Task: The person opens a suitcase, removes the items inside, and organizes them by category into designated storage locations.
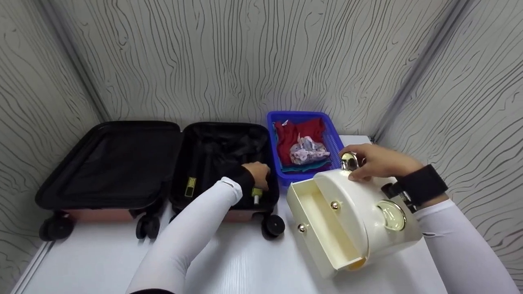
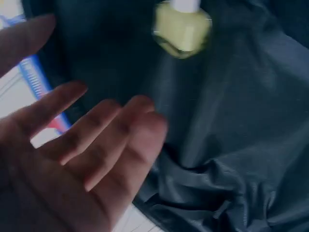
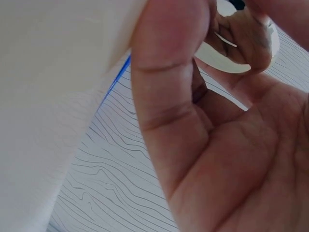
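Note:
My left hand point(image 1: 257, 173) is inside the black-lined half of an open suitcase point(image 1: 175, 204). Its fingers are relaxed and hold nothing in the left wrist view. Close by lies a small yellow-green bottle with a white cap, like nail polish point(image 2: 182, 29), apart from the fingers. My right hand point(image 1: 380, 161) grips the shiny gold ring handle point(image 1: 349, 161) on top of a cream storage box point(image 1: 380, 228). That box is tilted, and its front drawer point(image 1: 322, 220) with gold knobs is pulled out. In the right wrist view the fingers curl round the reflective handle.
A blue plastic basket point(image 1: 336, 141) with folded red and teal cloth point(image 1: 288, 134) and a patterned bundle point(image 1: 308, 151) stands right of the suitcase. The suitcase's other half point(image 1: 118, 163) lies at left. Wood-grain panels point(image 1: 229, 61) enclose the white table point(image 1: 229, 261).

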A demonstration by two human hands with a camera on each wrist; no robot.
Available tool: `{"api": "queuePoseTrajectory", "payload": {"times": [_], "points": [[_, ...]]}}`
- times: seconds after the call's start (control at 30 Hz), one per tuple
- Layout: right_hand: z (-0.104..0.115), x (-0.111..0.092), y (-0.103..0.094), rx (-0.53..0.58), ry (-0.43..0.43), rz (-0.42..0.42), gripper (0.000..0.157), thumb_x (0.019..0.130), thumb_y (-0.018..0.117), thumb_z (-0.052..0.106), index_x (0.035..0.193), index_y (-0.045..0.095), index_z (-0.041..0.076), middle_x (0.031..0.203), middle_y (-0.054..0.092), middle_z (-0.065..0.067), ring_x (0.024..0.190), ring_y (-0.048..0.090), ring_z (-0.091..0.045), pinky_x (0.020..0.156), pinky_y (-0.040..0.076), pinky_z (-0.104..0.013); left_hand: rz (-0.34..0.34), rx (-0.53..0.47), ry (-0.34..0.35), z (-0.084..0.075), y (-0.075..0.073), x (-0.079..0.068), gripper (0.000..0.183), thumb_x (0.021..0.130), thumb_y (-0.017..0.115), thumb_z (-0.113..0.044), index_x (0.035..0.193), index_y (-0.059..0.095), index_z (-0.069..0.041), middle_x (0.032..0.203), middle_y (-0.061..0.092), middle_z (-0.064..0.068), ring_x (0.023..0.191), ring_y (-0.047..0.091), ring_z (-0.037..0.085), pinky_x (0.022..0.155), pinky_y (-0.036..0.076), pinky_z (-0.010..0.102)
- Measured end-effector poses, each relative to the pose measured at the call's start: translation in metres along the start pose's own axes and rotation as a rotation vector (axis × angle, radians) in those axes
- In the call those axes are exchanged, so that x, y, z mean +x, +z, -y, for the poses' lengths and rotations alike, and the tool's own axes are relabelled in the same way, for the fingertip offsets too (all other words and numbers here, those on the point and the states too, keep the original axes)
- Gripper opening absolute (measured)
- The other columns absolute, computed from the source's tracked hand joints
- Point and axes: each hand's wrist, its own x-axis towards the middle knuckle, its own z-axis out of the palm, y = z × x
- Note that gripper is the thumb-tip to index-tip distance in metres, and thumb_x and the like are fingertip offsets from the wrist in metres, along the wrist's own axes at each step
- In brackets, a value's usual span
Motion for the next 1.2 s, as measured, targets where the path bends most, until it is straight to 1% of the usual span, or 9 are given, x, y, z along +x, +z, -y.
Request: {"api": "queuePoseTrajectory", "payload": {"times": [0.13, 0.17, 0.47, 0.6, 0.83, 0.93, 1.0, 1.1, 1.2], "points": [[0.001, 0.001, 0.0, 0.011, 0.0, -0.001, 0.057, 0.089, 0.085, 0.009, 0.142, 0.063, 0.004, 0.09, 0.066, -0.004, 0.076, 0.063, -0.013, 0.067, 0.055, -0.025, 0.082, 0.057, -0.024, 0.003, 0.015, 0.006, 0.033, 0.083, 0.088, -0.03, 0.108, 0.081, -0.009, 0.115, 0.082, 0.011, 0.1, 0.074, 0.023, 0.087, 0.062, 0.039], [0.001, 0.001, 0.0, 0.015, 0.0, -0.001, 0.058, 0.089, 0.085, 0.008, 0.142, 0.063, 0.004, 0.089, 0.065, -0.004, 0.075, 0.063, -0.013, 0.067, 0.055, -0.025, 0.113, 0.075, -0.05, -0.008, 0.006, -0.009, 0.028, 0.085, 0.085, -0.022, 0.108, 0.081, -0.006, 0.116, 0.081, 0.013, 0.099, 0.073, 0.024, 0.087, 0.062, 0.039], [0.003, 0.004, 0.002, 0.008, -0.003, 0.0, 0.058, 0.089, 0.085, 0.009, 0.143, 0.062, 0.003, 0.087, 0.065, -0.004, 0.073, 0.063, -0.013, 0.066, 0.055, -0.026, 0.134, 0.182, -0.053, -0.016, 0.014, -0.026, 0.008, 0.089, 0.078, -0.012, 0.092, 0.079, -0.004, 0.103, 0.081, 0.012, 0.082, 0.066, 0.02, 0.082, 0.062, 0.037], [0.004, 0.004, 0.001, -0.012, 0.002, -0.004, 0.058, 0.089, 0.085, 0.01, 0.143, 0.063, 0.005, 0.087, 0.064, -0.003, 0.074, 0.062, -0.014, 0.066, 0.054, -0.026, 0.112, 0.211, -0.04, -0.011, 0.022, -0.017, 0.008, 0.086, 0.081, -0.013, 0.089, 0.079, -0.006, 0.1, 0.082, 0.011, 0.081, 0.069, 0.021, 0.081, 0.063, 0.037], [0.003, 0.003, 0.001, 0.001, 0.006, 0.004, 0.058, 0.089, 0.084, 0.009, 0.143, 0.062, 0.004, 0.086, 0.065, -0.004, 0.074, 0.063, -0.014, 0.066, 0.055, -0.027, 0.05, 0.17, 0.023, -0.008, 0.017, -0.022, 0.02, 0.081, 0.088, -0.013, 0.097, 0.079, -0.005, 0.101, 0.082, 0.013, 0.087, 0.076, 0.025, 0.081, 0.064, 0.042], [0.002, 0.003, 0.001, 0.017, 0.005, 0.008, 0.058, 0.089, 0.084, 0.008, 0.143, 0.062, 0.003, 0.087, 0.065, -0.005, 0.074, 0.064, -0.014, 0.066, 0.056, -0.027, 0.007, 0.124, 0.043, 0.011, 0.033, 0.001, 0.028, 0.074, 0.093, -0.022, 0.095, 0.08, -0.007, 0.096, 0.082, 0.011, 0.083, 0.077, 0.024, 0.076, 0.064, 0.043], [0.001, 0.003, 0.001, 0.023, 0.005, 0.009, 0.057, 0.089, 0.084, 0.007, 0.142, 0.062, 0.003, 0.089, 0.065, -0.005, 0.075, 0.064, -0.014, 0.066, 0.057, -0.027, -0.016, 0.09, 0.042, 0.018, 0.033, 0.008, 0.033, 0.071, 0.093, -0.027, 0.095, 0.08, -0.008, 0.095, 0.082, 0.012, 0.081, 0.076, 0.024, 0.074, 0.064, 0.044], [0.0, 0.002, 0.001, 0.024, 0.013, 0.006, 0.058, 0.089, 0.084, 0.008, 0.143, 0.062, 0.003, 0.089, 0.066, -0.006, 0.075, 0.064, -0.015, 0.066, 0.057, -0.027, -0.045, 0.015, 0.038, 0.019, 0.02, 0.006, 0.04, 0.071, 0.093, -0.035, 0.096, 0.077, -0.008, 0.097, 0.08, 0.012, 0.086, 0.074, 0.025, 0.078, 0.063, 0.044], [-0.001, 0.001, 0.001, 0.022, 0.013, 0.005, 0.059, 0.089, 0.085, 0.009, 0.143, 0.061, 0.003, 0.088, 0.067, -0.005, 0.073, 0.065, -0.014, 0.066, 0.057, -0.027, -0.076, -0.082, 0.035, -0.002, -0.017, -0.021, 0.036, 0.077, 0.09, -0.036, 0.094, 0.074, -0.008, 0.09, 0.075, 0.007, 0.083, 0.068, 0.022, 0.078, 0.06, 0.039]]}}
